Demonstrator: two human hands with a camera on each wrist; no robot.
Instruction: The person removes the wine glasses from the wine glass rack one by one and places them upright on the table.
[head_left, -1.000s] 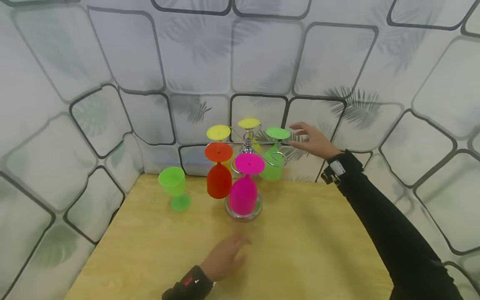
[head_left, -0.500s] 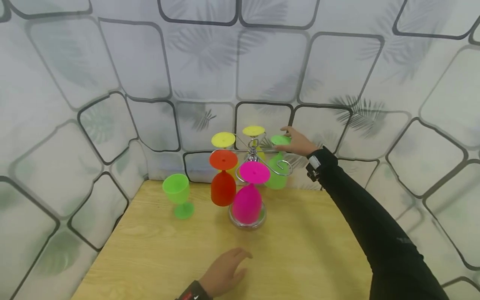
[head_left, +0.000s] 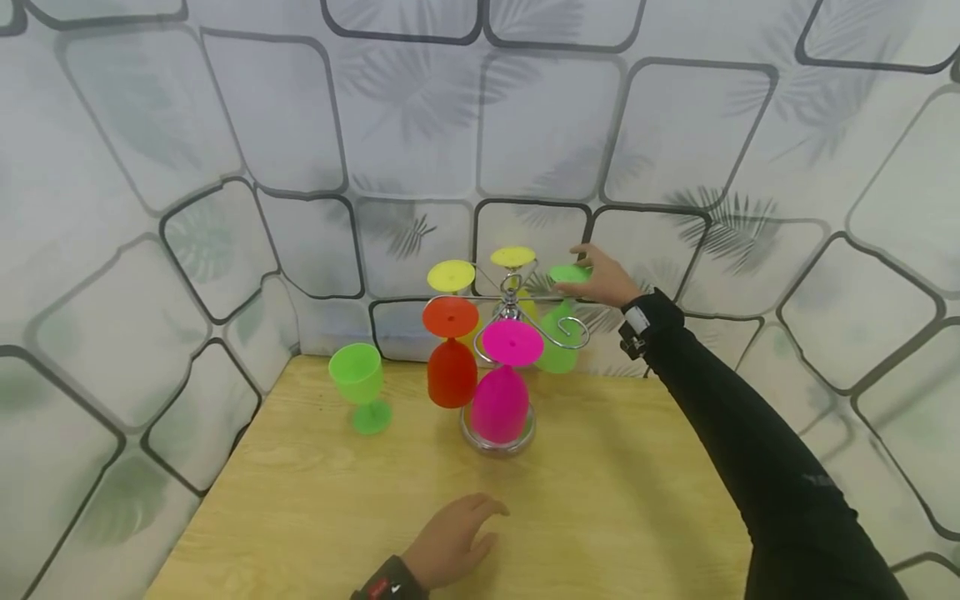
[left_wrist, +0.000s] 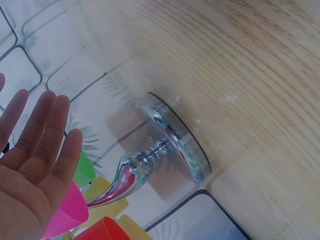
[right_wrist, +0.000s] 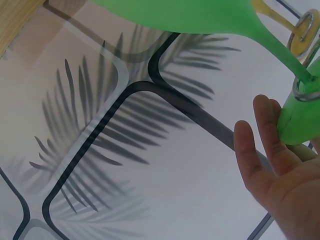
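Note:
My right hand [head_left: 606,279] pinches the round foot of a green plastic goblet [head_left: 558,354], which hangs upside down at the back right of a chrome goblet rack [head_left: 512,308]. In the right wrist view its fingers [right_wrist: 245,150] lie around the edge of that foot, and the stem passes through the rack's wire loop [right_wrist: 306,95]. The left hand [head_left: 453,537] holds nothing and hovers over the front of the table, fingers loosely extended. Also hanging upside down are a pink goblet [head_left: 501,404], a red goblet [head_left: 452,375] and two yellow goblets [head_left: 451,276].
Left of the rack, a second green goblet [head_left: 356,375] stands upright on the wooden table [head_left: 300,500]. A patterned cloth wall [head_left: 412,117] closes off the back and sides. One curled rack arm [head_left: 573,333] sticks out to the right without a goblet.
My right hand has moved left from beside the hanging green goblet's foot and taken hold of it. The left hand has stayed near the table's front.

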